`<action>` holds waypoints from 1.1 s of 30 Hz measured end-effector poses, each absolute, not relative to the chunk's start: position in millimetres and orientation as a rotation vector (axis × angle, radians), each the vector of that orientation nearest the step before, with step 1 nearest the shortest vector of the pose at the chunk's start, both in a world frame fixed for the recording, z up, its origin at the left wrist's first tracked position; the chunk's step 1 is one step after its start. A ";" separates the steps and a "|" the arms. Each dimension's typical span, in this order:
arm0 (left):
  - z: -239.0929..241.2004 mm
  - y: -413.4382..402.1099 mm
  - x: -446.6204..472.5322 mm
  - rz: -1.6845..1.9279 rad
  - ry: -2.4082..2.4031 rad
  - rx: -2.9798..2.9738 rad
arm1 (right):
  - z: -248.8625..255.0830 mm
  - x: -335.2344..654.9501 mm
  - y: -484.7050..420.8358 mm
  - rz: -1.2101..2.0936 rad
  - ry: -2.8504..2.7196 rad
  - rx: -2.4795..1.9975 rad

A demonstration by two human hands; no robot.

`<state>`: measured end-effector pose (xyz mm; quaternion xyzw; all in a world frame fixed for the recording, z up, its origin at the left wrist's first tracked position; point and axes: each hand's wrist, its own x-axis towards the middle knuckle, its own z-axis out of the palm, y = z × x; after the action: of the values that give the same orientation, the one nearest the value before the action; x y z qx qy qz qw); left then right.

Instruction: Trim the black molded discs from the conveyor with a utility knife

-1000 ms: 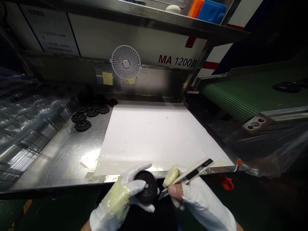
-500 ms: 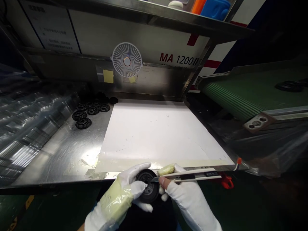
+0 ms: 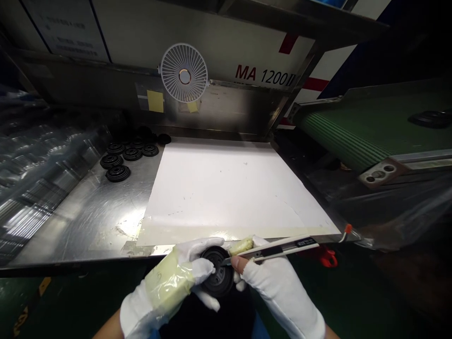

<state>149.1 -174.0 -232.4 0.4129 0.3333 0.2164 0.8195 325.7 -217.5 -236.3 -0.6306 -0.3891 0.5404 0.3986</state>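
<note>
A round black ringed part (image 3: 218, 278) is gripped by my left hand (image 3: 189, 273), its gloved thumb lying across the face. That glove is white, with yellowish tape wrapped about the palm. My right hand (image 3: 263, 270) is closed around a white utility knife (image 3: 282, 248), whose blade tip touches or nearly touches the part near its centre. The bare right thumb presses by the blade, and tape covers one finger of that glove. Both hands are just in front of the table's front edge.
White paper (image 3: 233, 188) covers the middle of the metal table (image 3: 95, 212). Several similar black parts (image 3: 118, 173) lie at the left, beside stacked clear plastic trays (image 3: 38, 188). A small fan (image 3: 184, 73) is at the back; a green conveyor belt (image 3: 356, 127) runs on the right.
The camera view has tipped slightly downward, so the background sits higher. The knife's rear end has swung upward a little; both hands keep their holds.
</note>
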 end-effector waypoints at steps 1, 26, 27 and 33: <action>-233.2 -173.9 149.3 0.464 0.697 0.885 | -237.2 326.0 -217.6 1.375 -0.977 -1.589; -249.3 -178.9 152.4 0.459 0.540 1.004 | -245.9 332.0 -221.1 1.489 -1.013 -1.681; -252.3 -179.6 151.1 0.446 0.566 0.994 | -246.3 333.0 -221.0 1.508 -1.019 -1.658; -250.8 -178.8 153.3 0.432 0.564 0.986 | -249.3 334.0 -223.6 1.535 -0.939 -1.539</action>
<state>153.3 -178.8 -250.8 0.4632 0.2648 0.2030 0.8211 334.0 -223.6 -249.3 -0.6021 -0.3671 0.6003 0.3773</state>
